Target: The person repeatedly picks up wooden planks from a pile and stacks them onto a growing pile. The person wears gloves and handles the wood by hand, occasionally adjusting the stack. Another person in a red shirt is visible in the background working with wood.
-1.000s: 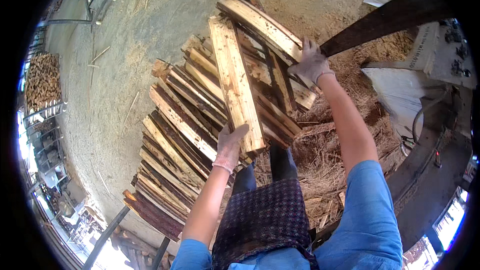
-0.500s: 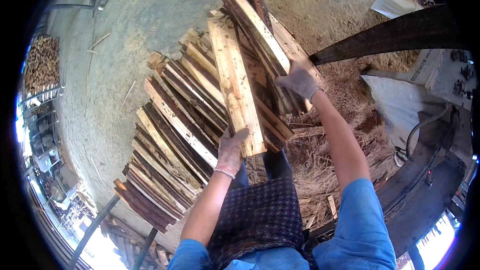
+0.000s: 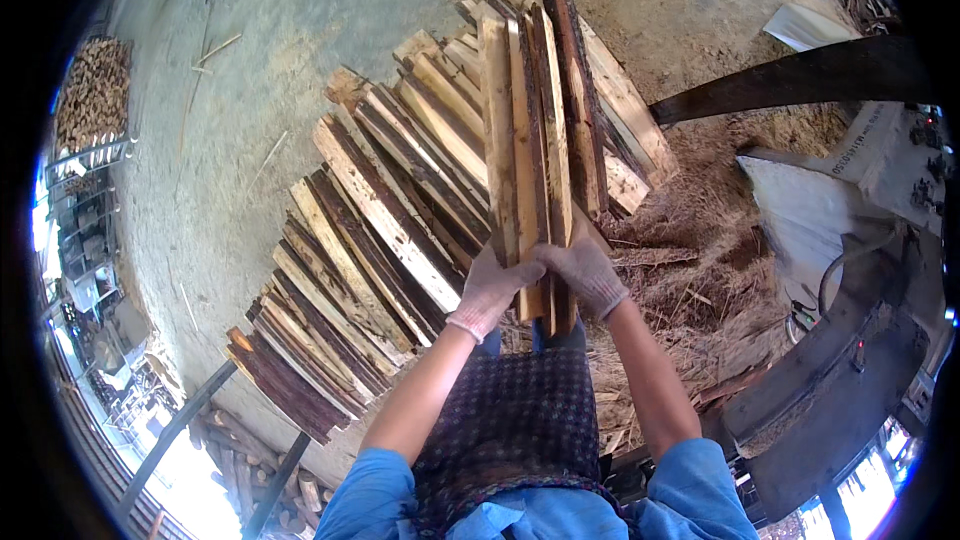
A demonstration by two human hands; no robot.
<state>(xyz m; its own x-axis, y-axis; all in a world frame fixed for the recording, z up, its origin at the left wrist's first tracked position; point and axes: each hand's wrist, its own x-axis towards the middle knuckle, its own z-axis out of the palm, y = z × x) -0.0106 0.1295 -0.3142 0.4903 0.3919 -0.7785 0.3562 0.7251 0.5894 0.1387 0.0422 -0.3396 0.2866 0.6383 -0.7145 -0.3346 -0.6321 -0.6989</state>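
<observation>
On the far left, against the wall, a crate of cut wood pieces [image 3: 92, 95] is standing well apart from my work; the bare concrete floor [image 3: 230, 190] lies between it and me. Next, moving right, the fanned stack of bark-edged slabs [image 3: 370, 270] is lying in a long diagonal row, each slab overlapping its neighbour.

At centre, my left hand [image 3: 490, 290] in its knit glove is wrapping around the near end of a bundle of slabs [image 3: 530, 130], fingers closed on its left face. The bundle is standing on edge, pointing straight away from me, its far end over the top of the stack. My right hand [image 3: 585, 275], gloved too, is clamping the same bundle from the right, so both hands are pressing the pieces together.

Judged step: squaring up a gathered bundle before setting it onto the stack. The next move, I judge, calls for keeping the squeeze even so no slab is slipping out, then lowering it flush with its neighbours.

Compared with half a second ago: my right hand was reaching far out along an angled slab; now it is drawn back beside the left, and the slabs are lying parallel.

To the right, bark litter [image 3: 700, 270] is covering the ground, beside a dark machine body [image 3: 850, 360].
</observation>
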